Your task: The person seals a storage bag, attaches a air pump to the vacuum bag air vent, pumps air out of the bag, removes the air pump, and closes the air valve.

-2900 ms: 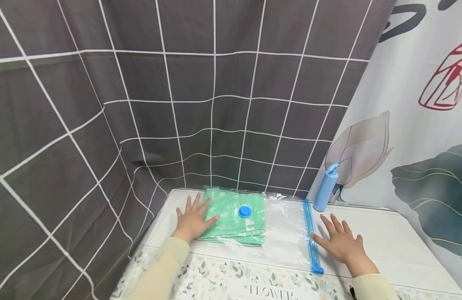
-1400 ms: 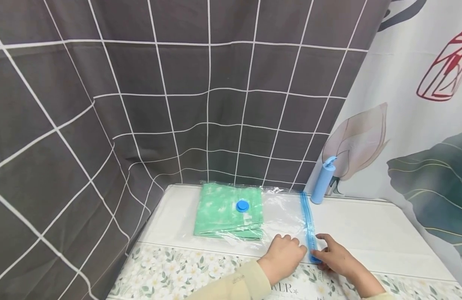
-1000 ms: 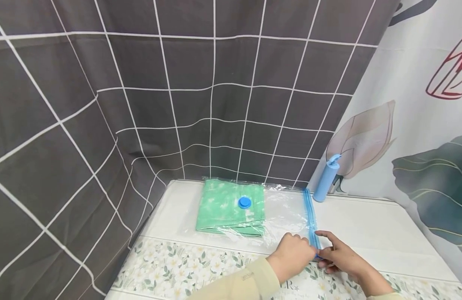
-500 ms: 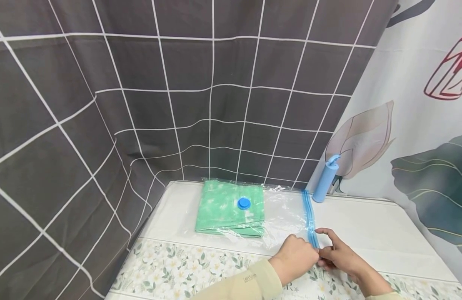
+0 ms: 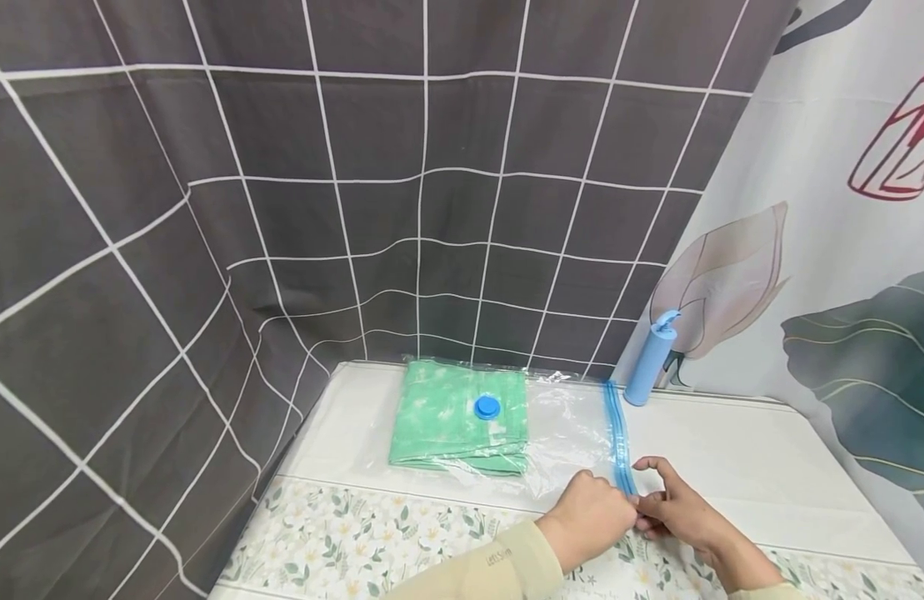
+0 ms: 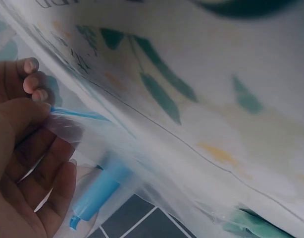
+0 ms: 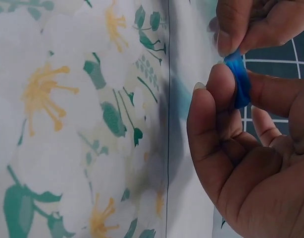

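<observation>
A clear vacuum storage bag (image 5: 570,429) lies flat with a folded green cloth (image 5: 439,417) inside. Its round blue valve (image 5: 487,407) sits over the cloth's right part. Along the bag's right side runs a blue zip strip (image 5: 617,433). At the near end of that strip, my left hand (image 5: 592,512) pinches the bag's edge between thumb and fingers. Right beside it, my right hand (image 5: 679,512) holds the blue zip slider (image 7: 238,82) between thumb and fingertips, as the right wrist view shows. In the head view the slider is hidden by the fingers.
A light blue hand pump (image 5: 651,360) stands upright at the back, just past the zip's far end. Dark gridded curtain (image 5: 372,208) hangs behind and to the left. The table's front carries a floral cloth (image 5: 342,533).
Both hands were spread flat, the left by the green cloth and the right beyond the zip. They have since met at the zip's near end and grip there, barely moving over the last half second.
</observation>
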`<state>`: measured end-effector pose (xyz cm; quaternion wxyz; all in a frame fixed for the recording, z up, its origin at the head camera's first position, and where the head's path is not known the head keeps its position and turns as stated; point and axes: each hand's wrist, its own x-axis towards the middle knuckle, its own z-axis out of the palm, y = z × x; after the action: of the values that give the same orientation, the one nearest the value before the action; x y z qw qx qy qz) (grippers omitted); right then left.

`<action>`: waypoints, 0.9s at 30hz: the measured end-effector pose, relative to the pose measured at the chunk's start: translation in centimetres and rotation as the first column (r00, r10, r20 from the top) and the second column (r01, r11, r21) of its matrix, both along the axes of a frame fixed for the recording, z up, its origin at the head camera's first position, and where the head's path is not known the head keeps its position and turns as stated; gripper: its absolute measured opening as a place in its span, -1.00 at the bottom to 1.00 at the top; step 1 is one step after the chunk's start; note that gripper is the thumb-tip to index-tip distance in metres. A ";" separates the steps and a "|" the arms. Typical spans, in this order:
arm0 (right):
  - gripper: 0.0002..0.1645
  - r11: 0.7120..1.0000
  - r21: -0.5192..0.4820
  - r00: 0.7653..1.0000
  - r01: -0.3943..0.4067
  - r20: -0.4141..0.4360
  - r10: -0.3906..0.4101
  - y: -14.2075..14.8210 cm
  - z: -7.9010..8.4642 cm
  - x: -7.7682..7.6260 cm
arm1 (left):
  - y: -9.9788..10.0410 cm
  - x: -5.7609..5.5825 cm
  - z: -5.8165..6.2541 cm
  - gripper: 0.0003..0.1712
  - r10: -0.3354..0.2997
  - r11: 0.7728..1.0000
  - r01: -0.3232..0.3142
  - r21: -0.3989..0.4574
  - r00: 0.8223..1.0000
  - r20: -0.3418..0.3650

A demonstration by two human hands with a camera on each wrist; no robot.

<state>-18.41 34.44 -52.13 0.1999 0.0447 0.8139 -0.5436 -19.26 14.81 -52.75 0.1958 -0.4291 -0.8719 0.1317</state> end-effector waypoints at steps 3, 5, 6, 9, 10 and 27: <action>-0.29 0.999 0.024 1.000 0.023 -0.002 -0.023 -0.2 0.1 -0.1 | 0.0 0.0 0.0 -0.83 -0.005 1.000 0.004 0.009 1.000 0.006; -0.33 0.998 0.051 0.999 0.047 0.000 -0.047 -0.4 0.1 -0.2 | 0.0 0.1 0.1 -0.83 -0.008 1.000 0.008 0.012 1.000 0.008; -0.36 0.996 0.067 0.998 0.063 0.001 -0.063 -0.6 0.1 -0.2 | 0.0 0.1 0.1 -0.83 -0.010 1.000 0.010 0.012 1.000 0.008; -0.38 0.989 0.109 0.995 0.101 -0.011 -0.100 -0.9 0.0 -0.3 | 0.0 0.2 0.1 -0.82 -0.020 1.000 0.020 0.005 1.000 -0.009; -0.38 0.987 0.117 0.994 0.112 -0.017 -0.111 -1.0 0.0 -0.3 | 0.0 0.2 0.1 -0.82 -0.022 1.000 0.022 0.002 1.000 -0.021; -0.29 0.963 0.015 0.962 0.270 0.039 -0.271 -0.6 0.1 -1.8 | -0.1 -0.3 0.2 -0.81 0.001 0.999 0.001 0.052 0.999 -0.037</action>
<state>-20.19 33.82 -52.07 0.1402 0.1673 0.7986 -0.5609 -19.55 14.71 -52.54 0.2230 -0.4214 -0.8712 0.1171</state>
